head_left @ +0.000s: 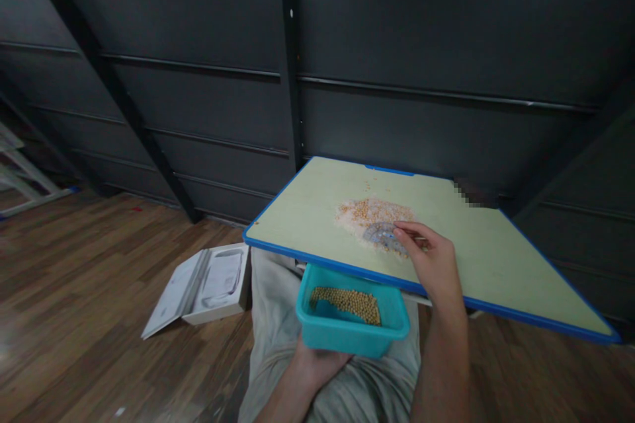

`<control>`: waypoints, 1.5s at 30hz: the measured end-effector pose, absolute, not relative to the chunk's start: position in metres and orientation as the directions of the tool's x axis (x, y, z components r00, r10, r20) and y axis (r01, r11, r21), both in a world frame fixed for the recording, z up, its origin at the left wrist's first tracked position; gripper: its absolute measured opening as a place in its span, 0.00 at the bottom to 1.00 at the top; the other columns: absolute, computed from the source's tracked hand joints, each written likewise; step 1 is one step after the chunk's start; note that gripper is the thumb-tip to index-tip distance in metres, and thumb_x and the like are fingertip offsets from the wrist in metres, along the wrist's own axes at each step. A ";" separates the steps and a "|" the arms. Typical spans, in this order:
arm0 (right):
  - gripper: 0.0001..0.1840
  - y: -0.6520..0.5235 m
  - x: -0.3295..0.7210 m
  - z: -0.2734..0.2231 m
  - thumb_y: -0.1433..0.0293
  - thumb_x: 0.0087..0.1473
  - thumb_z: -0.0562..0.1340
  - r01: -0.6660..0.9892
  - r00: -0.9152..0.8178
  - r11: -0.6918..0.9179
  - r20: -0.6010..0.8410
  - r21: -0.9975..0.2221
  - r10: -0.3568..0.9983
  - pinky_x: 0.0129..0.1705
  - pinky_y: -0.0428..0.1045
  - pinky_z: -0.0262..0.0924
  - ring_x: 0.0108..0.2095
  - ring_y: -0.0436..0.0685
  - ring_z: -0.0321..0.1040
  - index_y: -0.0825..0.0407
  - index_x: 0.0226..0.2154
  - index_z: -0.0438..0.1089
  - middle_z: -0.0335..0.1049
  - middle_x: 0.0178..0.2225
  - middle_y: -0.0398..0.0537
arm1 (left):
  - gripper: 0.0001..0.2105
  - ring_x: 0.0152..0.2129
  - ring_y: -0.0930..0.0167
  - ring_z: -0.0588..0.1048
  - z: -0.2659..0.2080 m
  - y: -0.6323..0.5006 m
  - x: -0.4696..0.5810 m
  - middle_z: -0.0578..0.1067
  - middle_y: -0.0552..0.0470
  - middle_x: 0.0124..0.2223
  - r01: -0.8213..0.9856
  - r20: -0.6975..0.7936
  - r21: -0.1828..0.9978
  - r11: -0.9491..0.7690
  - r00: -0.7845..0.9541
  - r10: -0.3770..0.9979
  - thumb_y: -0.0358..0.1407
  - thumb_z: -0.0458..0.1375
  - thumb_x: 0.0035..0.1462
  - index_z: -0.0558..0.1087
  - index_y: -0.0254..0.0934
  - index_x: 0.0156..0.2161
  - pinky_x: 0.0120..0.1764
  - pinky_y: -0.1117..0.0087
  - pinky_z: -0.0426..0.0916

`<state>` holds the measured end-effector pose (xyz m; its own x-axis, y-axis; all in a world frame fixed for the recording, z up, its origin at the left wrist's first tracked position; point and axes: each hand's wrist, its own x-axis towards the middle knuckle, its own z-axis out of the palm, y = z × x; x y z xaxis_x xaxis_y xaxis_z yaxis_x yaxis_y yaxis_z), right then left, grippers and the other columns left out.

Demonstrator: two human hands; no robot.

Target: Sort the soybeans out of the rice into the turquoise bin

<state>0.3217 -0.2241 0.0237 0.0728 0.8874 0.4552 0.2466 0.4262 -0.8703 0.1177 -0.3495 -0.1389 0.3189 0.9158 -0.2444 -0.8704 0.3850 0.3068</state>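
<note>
My left hand is under a teal plastic container and holds it up at the table's near edge; its fingers are mostly hidden beneath the base. Inside lie many round yellowish beans, which look like soybeans, with part of the container's floor bare. My right hand pinches a clear, rounded plastic piece that looks like a protractor. This piece lies low against the near side of a spread pile of white grains mixed with orange-yellow bits. Several beans show along its near edge.
The pale yellow folding table has a blue rim and stands across my lap. A few loose bits lie beyond the pile. On the wooden floor at left is an opened white box. A dark panelled wall rises behind the table.
</note>
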 end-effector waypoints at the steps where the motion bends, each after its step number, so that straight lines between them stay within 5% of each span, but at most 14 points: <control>1: 0.17 -0.224 0.322 0.024 0.52 0.60 0.77 0.248 0.066 0.426 0.454 -0.870 0.889 0.42 0.59 0.75 0.40 0.68 0.84 0.47 0.40 0.92 0.93 0.42 0.57 | 0.16 0.77 0.46 0.78 -0.139 -0.349 0.118 0.93 0.43 0.62 -0.871 -0.244 0.305 0.385 0.320 0.916 0.45 0.72 0.69 0.91 0.46 0.57 0.82 0.37 0.66; 6: 0.16 -0.223 0.323 0.025 0.53 0.59 0.78 0.234 0.059 0.413 0.437 -0.880 0.898 0.40 0.58 0.74 0.38 0.67 0.84 0.48 0.40 0.93 0.93 0.41 0.57 | 0.17 0.79 0.48 0.76 -0.133 -0.349 0.119 0.92 0.43 0.64 -0.877 -0.241 0.296 0.379 0.315 0.918 0.40 0.72 0.70 0.89 0.46 0.62 0.82 0.39 0.66; 23: 0.20 -0.221 0.322 0.023 0.48 0.57 0.80 0.183 0.082 0.411 0.431 -0.893 0.899 0.44 0.60 0.79 0.41 0.69 0.87 0.47 0.38 0.91 0.93 0.41 0.57 | 0.27 0.75 0.44 0.80 -0.113 -0.350 0.122 0.91 0.40 0.65 -0.877 -0.344 0.297 0.377 0.270 0.899 0.45 0.76 0.66 0.85 0.45 0.68 0.80 0.33 0.69; 34: 0.20 -0.221 0.322 0.021 0.48 0.57 0.80 0.180 0.060 0.391 0.407 -0.903 0.911 0.43 0.59 0.79 0.39 0.68 0.87 0.47 0.39 0.90 0.92 0.39 0.56 | 0.19 0.76 0.45 0.79 -0.118 -0.350 0.122 0.93 0.41 0.60 -0.867 -0.346 0.307 0.392 0.282 0.895 0.43 0.77 0.63 0.90 0.44 0.57 0.81 0.39 0.68; 41: 0.19 -0.222 0.322 0.021 0.50 0.56 0.80 0.170 0.060 0.375 0.390 -0.911 0.919 0.42 0.59 0.78 0.38 0.67 0.86 0.48 0.39 0.91 0.92 0.39 0.55 | 0.23 0.78 0.44 0.77 -0.119 -0.350 0.121 0.92 0.40 0.64 -0.871 -0.342 0.301 0.387 0.280 0.897 0.44 0.76 0.64 0.88 0.45 0.62 0.82 0.37 0.67; 45: 0.16 -0.223 0.322 0.021 0.52 0.57 0.79 0.179 0.058 0.374 0.390 -0.910 0.919 0.42 0.59 0.77 0.39 0.67 0.86 0.47 0.38 0.90 0.92 0.39 0.54 | 0.17 0.78 0.44 0.77 -0.119 -0.350 0.121 0.93 0.42 0.62 -0.869 -0.355 0.309 0.386 0.271 0.895 0.45 0.73 0.66 0.90 0.47 0.57 0.81 0.38 0.68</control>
<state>0.3223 -0.2228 0.0207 0.0581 0.9191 0.3896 0.1787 0.3744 -0.9099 0.1210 -0.3505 -0.1195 0.2712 0.8948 -0.3546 -0.8695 0.3858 0.3086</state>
